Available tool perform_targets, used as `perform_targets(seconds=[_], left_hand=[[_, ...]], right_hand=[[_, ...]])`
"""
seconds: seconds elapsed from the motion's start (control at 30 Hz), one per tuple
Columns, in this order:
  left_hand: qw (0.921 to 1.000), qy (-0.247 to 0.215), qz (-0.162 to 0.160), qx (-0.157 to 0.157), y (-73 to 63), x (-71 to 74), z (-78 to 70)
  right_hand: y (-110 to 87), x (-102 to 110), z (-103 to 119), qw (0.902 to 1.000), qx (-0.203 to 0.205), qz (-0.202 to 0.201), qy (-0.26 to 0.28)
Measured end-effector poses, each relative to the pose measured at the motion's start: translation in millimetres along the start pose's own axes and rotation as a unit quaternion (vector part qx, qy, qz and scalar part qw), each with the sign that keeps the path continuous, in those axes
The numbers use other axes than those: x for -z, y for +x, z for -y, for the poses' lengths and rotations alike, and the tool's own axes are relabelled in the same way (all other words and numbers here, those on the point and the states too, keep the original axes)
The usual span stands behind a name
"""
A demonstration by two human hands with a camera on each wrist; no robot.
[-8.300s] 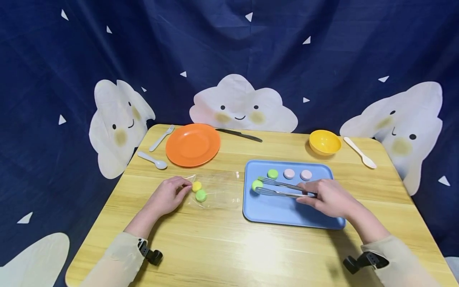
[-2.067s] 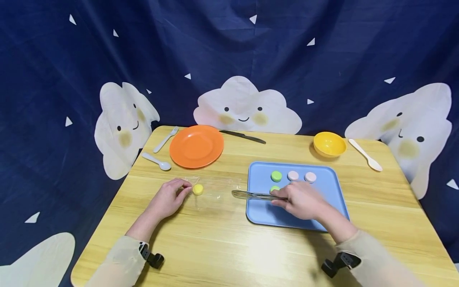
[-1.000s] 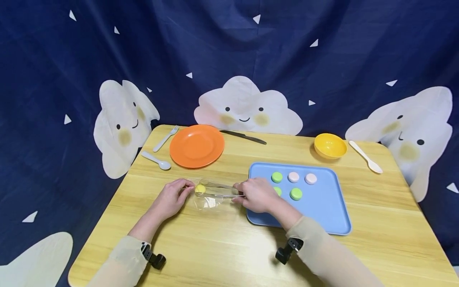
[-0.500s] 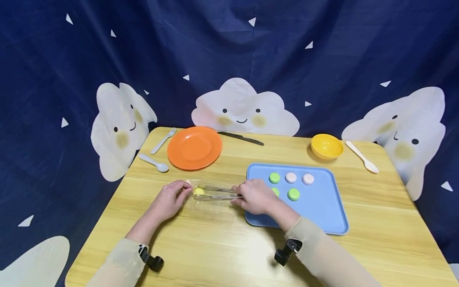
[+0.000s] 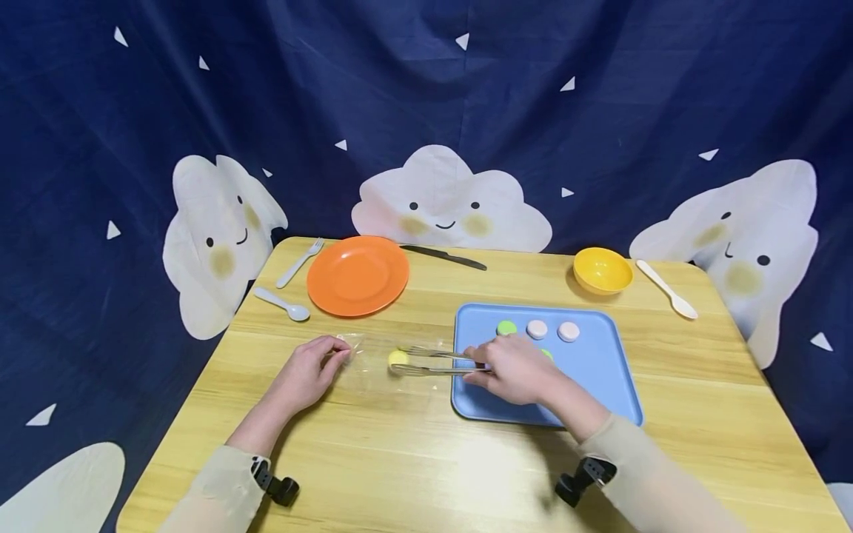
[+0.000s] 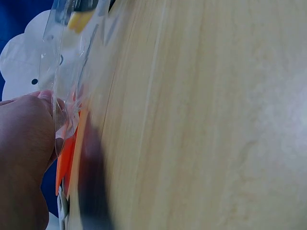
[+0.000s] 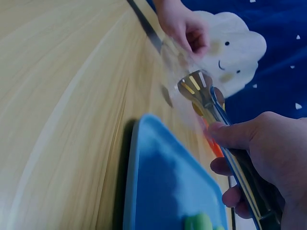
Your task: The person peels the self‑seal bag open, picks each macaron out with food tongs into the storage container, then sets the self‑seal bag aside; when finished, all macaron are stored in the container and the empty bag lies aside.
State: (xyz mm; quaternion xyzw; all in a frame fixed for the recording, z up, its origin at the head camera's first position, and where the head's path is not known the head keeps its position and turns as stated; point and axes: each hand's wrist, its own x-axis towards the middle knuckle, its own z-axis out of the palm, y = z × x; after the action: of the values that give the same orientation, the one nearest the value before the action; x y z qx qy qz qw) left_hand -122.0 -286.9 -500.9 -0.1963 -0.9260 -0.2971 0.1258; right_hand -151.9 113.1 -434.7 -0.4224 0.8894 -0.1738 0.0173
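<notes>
At left, my left hand (image 5: pixel 309 375) pinches the end of a clear plastic bag (image 5: pixel 360 370); the left wrist view shows the bag (image 6: pixel 65 91) stretched up from the fingertips. My right hand (image 5: pixel 518 370) grips metal tongs (image 5: pixel 440 371). Their slotted tips hold a yellow macaron (image 5: pixel 397 357), which overlaps the bag in the head view. Beneath the right hand is a blue tray (image 5: pixel 589 396). On it are a green macaron (image 5: pixel 506 326) and two pink macarons, one (image 5: pixel 537 329) left of the other (image 5: pixel 569 331). Another green macaron (image 5: pixel 548 354) is mostly hidden behind the right hand.
An orange plate (image 5: pixel 358 276) lies at the back left, with a fork (image 5: pixel 300 263) and a spoon (image 5: pixel 283 304) beside it. Behind is a dark knife (image 5: pixel 443 256). A yellow bowl (image 5: pixel 603 272) and a white spoon (image 5: pixel 666 289) stand at the back right.
A green macaron has gone from the bag to the tray. The tongs reached into the bag, closed on the yellow macaron and drew it rightward. The left hand has stayed at the bag's end.
</notes>
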Motion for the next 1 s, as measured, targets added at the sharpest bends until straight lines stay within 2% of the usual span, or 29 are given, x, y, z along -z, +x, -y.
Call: perform_targets(seconds=[0.23, 0.47, 0.7, 0.87, 1.0], left_hand=[[1.0, 0.004, 0.003, -0.004, -0.6, 1.1, 1.2], [1.0, 0.002, -0.002, -0.005, -0.1, -0.8, 1.4], [1.0, 0.003, 0.0, 0.001, -0.1, -0.8, 0.3], [1.0, 0.007, 0.003, 0.0, 0.2, -1.2, 0.0], [0.9999, 0.01, 0.005, 0.003, 0.3, -2.1, 1.2]], right_hand=[[-37.1, 12, -18, 0.9997, -0.008, -0.023, 0.003], [-72.7, 30, -28, 0.9983, -0.037, -0.045, 0.003], [-104.5, 48, -38, 0.9949, -0.043, -0.087, -0.029], [-129.9, 60, -47, 0.9925, -0.04, -0.112, -0.029], [-150.7, 67, -56, 0.9905, -0.056, -0.121, -0.035]])
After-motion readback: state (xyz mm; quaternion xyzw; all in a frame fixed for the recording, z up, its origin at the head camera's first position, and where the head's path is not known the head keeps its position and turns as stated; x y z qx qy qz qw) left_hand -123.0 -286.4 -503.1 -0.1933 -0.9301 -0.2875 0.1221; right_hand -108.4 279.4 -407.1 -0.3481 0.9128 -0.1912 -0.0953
